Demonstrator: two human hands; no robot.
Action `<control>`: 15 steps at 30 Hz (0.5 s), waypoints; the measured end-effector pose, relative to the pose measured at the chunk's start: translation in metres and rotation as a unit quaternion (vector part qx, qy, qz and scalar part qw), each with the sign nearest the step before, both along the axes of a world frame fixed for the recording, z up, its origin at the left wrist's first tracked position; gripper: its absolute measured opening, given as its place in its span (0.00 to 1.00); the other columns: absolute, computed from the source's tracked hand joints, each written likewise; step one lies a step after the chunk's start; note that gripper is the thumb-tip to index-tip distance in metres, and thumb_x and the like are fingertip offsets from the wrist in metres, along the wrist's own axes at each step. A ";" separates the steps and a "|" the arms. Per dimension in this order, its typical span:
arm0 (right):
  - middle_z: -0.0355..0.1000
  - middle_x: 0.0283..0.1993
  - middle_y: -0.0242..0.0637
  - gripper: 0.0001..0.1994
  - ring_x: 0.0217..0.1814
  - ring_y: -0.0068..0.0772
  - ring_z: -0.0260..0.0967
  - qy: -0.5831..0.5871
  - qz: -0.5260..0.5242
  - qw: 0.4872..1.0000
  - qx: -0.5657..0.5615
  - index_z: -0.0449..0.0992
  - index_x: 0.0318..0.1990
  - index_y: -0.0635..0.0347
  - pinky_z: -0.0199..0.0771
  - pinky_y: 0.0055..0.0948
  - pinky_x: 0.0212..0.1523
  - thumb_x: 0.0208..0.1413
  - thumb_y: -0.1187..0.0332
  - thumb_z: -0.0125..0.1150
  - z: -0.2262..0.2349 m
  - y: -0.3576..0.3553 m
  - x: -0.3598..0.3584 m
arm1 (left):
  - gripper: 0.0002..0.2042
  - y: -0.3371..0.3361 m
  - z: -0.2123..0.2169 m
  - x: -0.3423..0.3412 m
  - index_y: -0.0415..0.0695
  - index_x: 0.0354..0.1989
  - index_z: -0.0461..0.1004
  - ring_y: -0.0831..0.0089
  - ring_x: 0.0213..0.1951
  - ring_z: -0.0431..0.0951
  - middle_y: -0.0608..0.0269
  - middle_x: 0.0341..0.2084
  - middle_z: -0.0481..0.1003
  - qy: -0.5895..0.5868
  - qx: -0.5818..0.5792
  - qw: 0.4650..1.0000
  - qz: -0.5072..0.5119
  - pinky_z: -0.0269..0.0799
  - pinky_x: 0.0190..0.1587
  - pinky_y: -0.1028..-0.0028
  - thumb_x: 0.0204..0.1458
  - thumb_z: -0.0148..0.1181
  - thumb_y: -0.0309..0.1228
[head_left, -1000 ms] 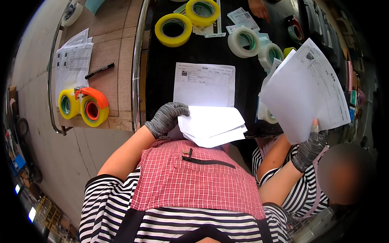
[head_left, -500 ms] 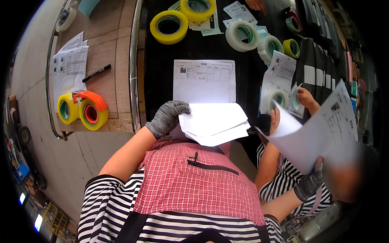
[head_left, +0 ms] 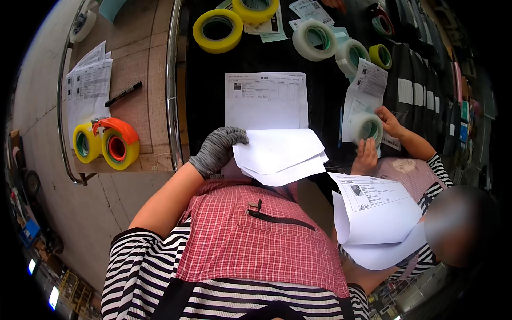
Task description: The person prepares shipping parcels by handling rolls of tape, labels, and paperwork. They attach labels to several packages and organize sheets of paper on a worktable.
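Observation:
My left hand (head_left: pixel 220 152), in a grey knitted glove, pinches the left edge of a folded stack of white paper (head_left: pixel 280 152). Beyond the stack, a printed form (head_left: pixel 266 101) lies flat on the black table. To the right, my right forearm (head_left: pixel 369 277) reaches under a curled bunch of printed sheets (head_left: pixel 381 208). Those sheets cover my right hand, which still supports them in the air. A co-worker's bare hands (head_left: pixel 392 122) are at a clear tape roll (head_left: pixel 368 129) above printed papers (head_left: pixel 365 85).
Yellow tape rolls (head_left: pixel 217 31) and clear tape rolls (head_left: pixel 314 40) lie along the far table. Black packages (head_left: pixel 405 80) are stacked at right. The left cart (head_left: pixel 152 106) carries a black marker (head_left: pixel 124 94), papers (head_left: pixel 90 85) and an orange tape dispenser (head_left: pixel 120 141). A metal rail (head_left: pixel 172 80) edges it.
The printed sheets in my right hand have swung down and left, now hiding that glove. My left hand keeps its stack. The co-worker's hands have come together around the clear tape roll.

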State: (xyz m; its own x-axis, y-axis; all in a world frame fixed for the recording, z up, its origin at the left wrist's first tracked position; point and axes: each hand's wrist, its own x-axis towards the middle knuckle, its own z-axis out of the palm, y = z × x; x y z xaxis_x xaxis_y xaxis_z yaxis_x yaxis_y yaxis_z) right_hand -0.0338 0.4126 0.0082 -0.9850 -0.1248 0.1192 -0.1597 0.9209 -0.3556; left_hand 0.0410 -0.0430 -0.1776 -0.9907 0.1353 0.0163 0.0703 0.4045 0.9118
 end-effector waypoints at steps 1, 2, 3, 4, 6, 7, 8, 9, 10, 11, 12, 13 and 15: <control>0.70 0.56 0.45 0.23 0.56 0.39 0.68 0.000 0.037 0.997 0.067 0.72 0.55 0.66 0.70 0.37 0.53 0.55 0.63 0.66 -0.014 0.000 -0.008 | 0.18 0.000 0.001 0.000 0.48 0.37 0.78 0.54 0.42 0.78 0.55 0.36 0.78 0.003 -0.006 1.000 -0.001 0.75 0.48 0.64 0.40 0.55 0.11; 0.70 0.56 0.45 0.23 0.56 0.39 0.68 0.003 0.070 0.989 0.128 0.72 0.55 0.66 0.70 0.37 0.53 0.55 0.63 0.66 -0.025 0.001 -0.013 | 0.18 0.000 0.002 0.000 0.48 0.37 0.78 0.54 0.42 0.78 0.55 0.36 0.78 0.007 -0.013 1.000 -0.004 0.75 0.48 0.64 0.40 0.55 0.11; 0.70 0.56 0.45 0.23 0.55 0.39 0.68 0.006 0.098 0.977 0.189 0.72 0.55 0.66 0.70 0.37 0.53 0.55 0.63 0.66 -0.040 0.004 -0.020 | 0.18 0.000 0.002 0.000 0.48 0.37 0.78 0.54 0.42 0.78 0.55 0.36 0.78 0.009 -0.014 1.000 -0.004 0.75 0.48 0.64 0.40 0.55 0.11; 0.70 0.56 0.45 0.23 0.55 0.39 0.68 0.013 0.126 0.961 0.245 0.72 0.55 0.66 0.70 0.37 0.53 0.55 0.63 0.66 -0.052 0.008 -0.024 | 0.18 0.000 0.001 0.000 0.48 0.37 0.78 0.54 0.42 0.78 0.55 0.36 0.78 0.011 -0.015 1.000 -0.005 0.75 0.47 0.65 0.40 0.55 0.11; 0.70 0.55 0.45 0.23 0.55 0.39 0.69 0.029 0.178 0.921 0.346 0.72 0.55 0.66 0.71 0.37 0.52 0.55 0.63 0.66 -0.079 0.015 -0.035 | 0.18 0.000 0.003 -0.001 0.48 0.37 0.78 0.55 0.42 0.78 0.55 0.36 0.78 0.016 -0.016 1.000 -0.001 0.75 0.47 0.65 0.40 0.55 0.11; 0.70 0.55 0.45 0.23 0.55 0.39 0.69 0.038 0.195 0.901 0.385 0.72 0.55 0.66 0.71 0.37 0.52 0.55 0.63 0.66 -0.089 0.019 -0.038 | 0.18 0.001 0.008 -0.002 0.48 0.37 0.78 0.55 0.41 0.78 0.54 0.36 0.78 0.021 -0.015 1.000 -0.001 0.75 0.47 0.65 0.40 0.55 0.11; 0.70 0.55 0.45 0.23 0.55 0.39 0.69 0.045 0.211 0.882 0.420 0.72 0.55 0.66 0.71 0.37 0.52 0.55 0.63 0.66 -0.096 0.023 -0.041 | 0.18 0.001 0.011 -0.003 0.48 0.37 0.78 0.55 0.41 0.78 0.54 0.36 0.78 0.025 -0.014 1.000 -0.001 0.76 0.47 0.65 0.40 0.55 0.12; 0.70 0.55 0.45 0.23 0.55 0.39 0.69 0.055 0.225 0.861 0.452 0.72 0.55 0.66 0.71 0.37 0.52 0.55 0.63 0.66 -0.103 0.026 -0.043 | 0.18 0.001 0.004 -0.002 0.48 0.38 0.78 0.55 0.41 0.79 0.54 0.37 0.78 -0.010 0.016 1.000 0.001 0.76 0.47 0.65 0.41 0.56 0.12; 0.70 0.55 0.45 0.23 0.55 0.39 0.69 0.071 0.251 0.842 0.472 0.72 0.55 0.66 0.71 0.37 0.52 0.55 0.63 0.66 -0.113 0.023 -0.055 | 0.17 0.001 -0.007 0.002 0.48 0.38 0.78 0.55 0.41 0.79 0.54 0.37 0.78 -0.046 0.041 0.998 0.017 0.76 0.47 0.66 0.42 0.56 0.12; 0.70 0.55 0.45 0.23 0.55 0.39 0.69 0.086 0.273 0.825 0.487 0.72 0.55 0.66 0.71 0.37 0.52 0.55 0.63 0.66 -0.122 0.021 -0.067 | 0.17 0.000 -0.017 0.008 0.48 0.38 0.78 0.55 0.42 0.79 0.54 0.37 0.78 -0.081 0.066 0.994 0.034 0.76 0.47 0.66 0.43 0.57 0.13; 0.70 0.55 0.45 0.23 0.55 0.39 0.69 0.088 0.270 0.812 0.510 0.72 0.55 0.66 0.71 0.37 0.51 0.55 0.63 0.66 -0.122 0.028 -0.058 | 0.16 0.002 -0.007 0.001 0.48 0.39 0.78 0.55 0.42 0.79 0.54 0.37 0.78 -0.081 0.045 0.995 0.030 0.76 0.46 0.66 0.44 0.57 0.14; 0.70 0.55 0.45 0.23 0.55 0.39 0.69 0.087 0.265 0.801 0.530 0.72 0.55 0.66 0.71 0.37 0.51 0.55 0.63 0.66 -0.121 0.035 -0.050 | 0.15 0.004 0.005 -0.004 0.47 0.39 0.78 0.55 0.42 0.79 0.53 0.37 0.78 -0.080 0.024 0.996 0.026 0.76 0.46 0.66 0.45 0.58 0.14; 0.70 0.55 0.45 0.23 0.55 0.39 0.69 0.110 0.291 0.780 0.543 0.72 0.55 0.66 0.72 0.37 0.51 0.55 0.63 0.66 -0.130 0.032 -0.065 | 0.10 0.005 0.010 -0.001 0.45 0.42 0.78 0.55 0.42 0.79 0.52 0.38 0.78 -0.098 0.020 0.993 0.065 0.76 0.46 0.66 0.52 0.59 0.20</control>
State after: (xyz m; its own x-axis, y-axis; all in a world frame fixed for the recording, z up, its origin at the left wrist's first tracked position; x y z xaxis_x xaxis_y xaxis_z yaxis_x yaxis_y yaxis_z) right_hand -0.0987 0.4447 -0.1221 -0.6943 -0.6881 -0.2106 -0.6108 0.4088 0.6781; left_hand 0.0397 -0.0384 -0.1679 -0.9843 0.0090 -0.1764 -0.1612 0.3621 0.9181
